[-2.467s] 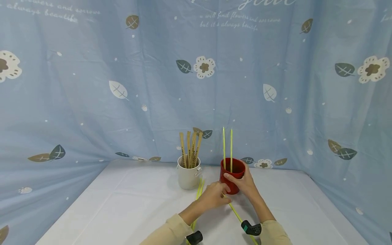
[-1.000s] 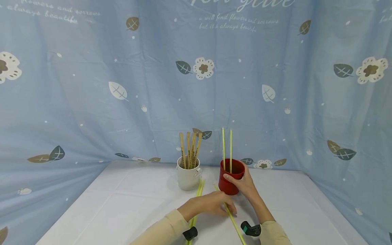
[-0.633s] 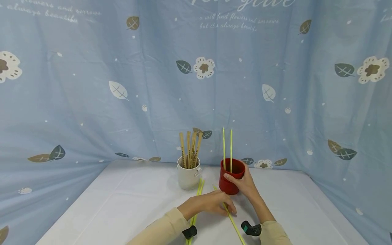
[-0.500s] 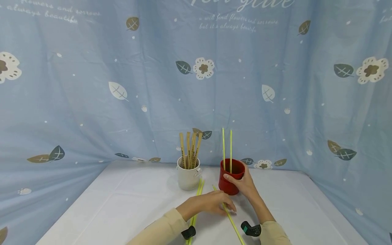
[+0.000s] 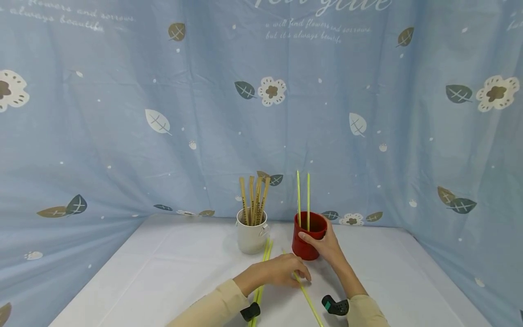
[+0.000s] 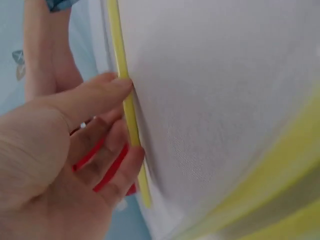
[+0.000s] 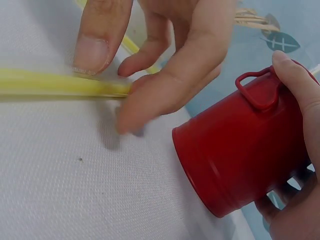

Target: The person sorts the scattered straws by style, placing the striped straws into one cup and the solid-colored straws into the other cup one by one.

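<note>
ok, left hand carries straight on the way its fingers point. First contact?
Probably the right wrist, across the line of the left hand in the head view. Depth is unclear; veering slightly forward, it could clip the red cup first.

And it's two pails: one white pail (image 5: pixel 246 240), one red pail (image 5: pixel 302 247)! Four brown sticks (image 5: pixel 244 200) show, two upright yellow sticks (image 5: pixel 308 195), a lying yellow pair (image 5: pixel 259 295) makes four, a lone yellow stick (image 5: pixel 308 299) makes five! Hands, two: left hand (image 5: pixel 282 270), right hand (image 5: pixel 328 247).
</note>
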`<state>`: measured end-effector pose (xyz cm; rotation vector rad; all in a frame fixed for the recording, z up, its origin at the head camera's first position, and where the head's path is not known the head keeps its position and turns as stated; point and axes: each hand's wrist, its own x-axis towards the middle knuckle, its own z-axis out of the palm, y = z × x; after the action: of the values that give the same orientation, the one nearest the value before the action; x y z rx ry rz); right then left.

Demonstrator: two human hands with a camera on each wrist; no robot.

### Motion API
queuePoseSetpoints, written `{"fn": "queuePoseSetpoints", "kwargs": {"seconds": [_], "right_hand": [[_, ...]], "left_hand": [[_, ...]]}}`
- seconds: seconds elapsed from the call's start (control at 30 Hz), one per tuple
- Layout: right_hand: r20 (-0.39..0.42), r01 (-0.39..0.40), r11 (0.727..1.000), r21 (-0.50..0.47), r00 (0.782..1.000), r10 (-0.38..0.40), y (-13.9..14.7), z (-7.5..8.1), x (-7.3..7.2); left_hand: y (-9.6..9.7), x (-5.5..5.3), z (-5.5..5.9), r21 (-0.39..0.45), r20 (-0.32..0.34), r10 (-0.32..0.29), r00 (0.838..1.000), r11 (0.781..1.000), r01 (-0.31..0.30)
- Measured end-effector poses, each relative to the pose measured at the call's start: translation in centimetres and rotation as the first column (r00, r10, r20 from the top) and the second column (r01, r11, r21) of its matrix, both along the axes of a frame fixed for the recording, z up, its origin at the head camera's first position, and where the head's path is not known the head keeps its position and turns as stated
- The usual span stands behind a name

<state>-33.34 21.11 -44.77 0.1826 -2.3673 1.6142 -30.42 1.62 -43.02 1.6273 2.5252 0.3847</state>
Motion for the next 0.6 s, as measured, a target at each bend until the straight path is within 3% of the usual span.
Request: {"fn": "queuePoseSetpoints", "kwargs": {"seconds": [0.13, 0.27, 0.4, 0.6], "right_hand": [[-0.008, -0.004, 1.000, -0.001, 1.000, 0.004, 0.0, 0.0, 0.0], [-0.005, -0.003, 1.000, 0.001, 1.000, 0.003, 0.0, 0.0, 0.1], [0.008, 0.003, 1.000, 0.002, 1.000, -0.003, 0.0, 0.0, 0.1], [-0.005, -0.003, 1.000, -0.002, 1.000, 0.003, -0.1, 0.0, 0.1]], "left_hand": [[-0.3, -1.0, -0.4, 0.029, 0.067, -0.072, 0.995, 0.997, 0.070], [-0.4, -1.7, -0.4, 0.051, 0.176, -0.154, 0.972, 0.988, 0.147], [-0.5, -2.1, -0.4, 0.036, 0.264, -0.153, 0.952, 0.988, 0.148], [-0.5, -2.4, -0.7, 0.009, 0.346, -0.100, 0.933, 0.995, 0.103]]}}
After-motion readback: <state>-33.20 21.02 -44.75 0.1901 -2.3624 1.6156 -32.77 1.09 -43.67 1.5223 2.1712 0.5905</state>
